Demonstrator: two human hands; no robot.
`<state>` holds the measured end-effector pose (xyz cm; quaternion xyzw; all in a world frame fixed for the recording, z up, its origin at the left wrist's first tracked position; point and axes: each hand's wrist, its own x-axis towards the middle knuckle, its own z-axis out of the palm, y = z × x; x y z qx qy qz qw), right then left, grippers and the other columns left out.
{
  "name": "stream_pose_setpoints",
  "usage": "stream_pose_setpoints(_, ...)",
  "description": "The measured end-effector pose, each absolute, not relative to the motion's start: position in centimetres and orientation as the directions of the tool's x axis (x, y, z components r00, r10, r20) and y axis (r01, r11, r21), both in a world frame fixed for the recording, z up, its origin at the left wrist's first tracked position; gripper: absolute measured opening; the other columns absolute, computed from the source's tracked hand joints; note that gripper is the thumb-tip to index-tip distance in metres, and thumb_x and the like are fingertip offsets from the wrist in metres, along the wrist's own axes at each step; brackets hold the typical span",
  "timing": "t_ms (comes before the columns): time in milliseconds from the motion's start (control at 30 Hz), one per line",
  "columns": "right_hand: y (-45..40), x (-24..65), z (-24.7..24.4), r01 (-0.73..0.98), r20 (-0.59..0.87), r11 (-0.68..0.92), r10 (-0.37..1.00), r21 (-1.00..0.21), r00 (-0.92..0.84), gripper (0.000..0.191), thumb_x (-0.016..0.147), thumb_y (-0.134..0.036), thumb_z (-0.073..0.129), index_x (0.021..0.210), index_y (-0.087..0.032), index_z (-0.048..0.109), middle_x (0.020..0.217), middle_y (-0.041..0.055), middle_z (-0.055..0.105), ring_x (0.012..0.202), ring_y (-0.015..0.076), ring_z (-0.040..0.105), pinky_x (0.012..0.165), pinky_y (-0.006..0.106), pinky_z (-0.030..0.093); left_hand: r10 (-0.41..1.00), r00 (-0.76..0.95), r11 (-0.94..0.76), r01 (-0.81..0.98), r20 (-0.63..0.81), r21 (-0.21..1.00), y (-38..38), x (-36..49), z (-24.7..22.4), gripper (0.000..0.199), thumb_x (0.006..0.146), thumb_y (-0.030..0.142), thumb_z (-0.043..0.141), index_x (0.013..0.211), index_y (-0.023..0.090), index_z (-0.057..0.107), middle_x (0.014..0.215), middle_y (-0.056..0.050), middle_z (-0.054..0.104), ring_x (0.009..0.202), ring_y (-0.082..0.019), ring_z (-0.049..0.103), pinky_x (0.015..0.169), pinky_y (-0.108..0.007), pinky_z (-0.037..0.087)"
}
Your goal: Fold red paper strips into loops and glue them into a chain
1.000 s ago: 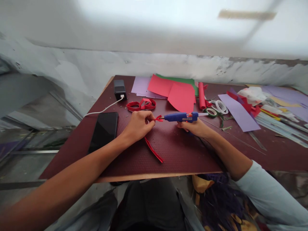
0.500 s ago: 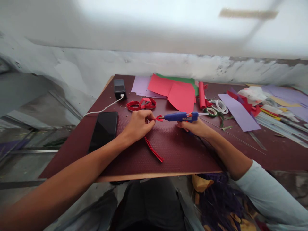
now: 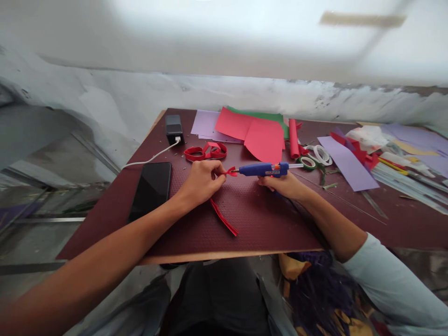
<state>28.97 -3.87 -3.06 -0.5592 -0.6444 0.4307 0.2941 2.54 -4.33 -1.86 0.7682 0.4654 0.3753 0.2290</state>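
We pinch a red strip (image 3: 230, 171) in our left hand (image 3: 205, 181); right hand (image 3: 284, 185) grips a blue glue gun (image 3: 257, 169) (nozzle (image 3: 237, 171) at the strip).

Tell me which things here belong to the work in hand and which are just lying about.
In use: blue glue gun, held in the right hand; red piece, pinched in the left hand.

Apparently just lying about: black phone; black box; white cable; lilac sheet.

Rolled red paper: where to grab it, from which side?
Mid-length on the red roll, pinched across its width, probably from above: it looks long and narrow, its ends pointing near and far. A red sheet on its left and red scraps on its right crowd the sides.
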Motion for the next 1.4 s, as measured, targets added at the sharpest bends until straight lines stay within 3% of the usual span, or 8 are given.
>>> stream_pose_setpoints(533,-4.0,28.7,-2.9,0.492,-0.104,-0.001,0.978,-0.87,-0.182,0.03,0.062,-0.047,0.07,0.068,-0.023,0.053,0.053,-0.0053,0.049,0.053,0.0114,0.043,0.051,0.029,0.033,0.882,0.279,-0.471,0.53,0.38,0.705,-4.3,2.5,-1.9,0.014,0.079,0.002,0.071,0.075,0.014,0.077,0.056,0.005,0.063,0.051,-0.008,0.047,0.059,-0.022,0.04)
stream_pose_setpoints(1133,-3.1,30.0,-4.2,0.483,-0.109,0.021,0.965,-0.875,-0.24,0.024,0.072,-0.038,0.072,0.061,-0.025,0.055,0.054,-0.0015,0.052,0.054,0.0145,0.044,0.051,0.032,0.036,0.883,0.247,-0.466,0.55,0.399,0.692,-4.2,2.3,-1.8,0.014,0.079,0.003,0.07,0.074,0.015,0.077,0.06,0.004,0.067,0.054,-0.009,0.052,0.062,-0.024,0.044)
stream_pose_setpoints(1400,-3.1,30.1,-4.2,0.471,-0.094,0.03,0.967,-0.882,-0.238,0.023,0.069,-0.039,0.07,0.06,-0.025,0.056,0.052,-0.0028,0.05,0.052,0.0137,0.044,0.052,0.032,0.036,0.886,0.234,-0.459,0.563,0.4,0.688,-4.2,2.2,-1.7,0.014,0.079,0.006,0.069,0.073,0.016,0.077,0.063,0.002,0.07,0.056,-0.01,0.054,0.064,-0.024,0.045)
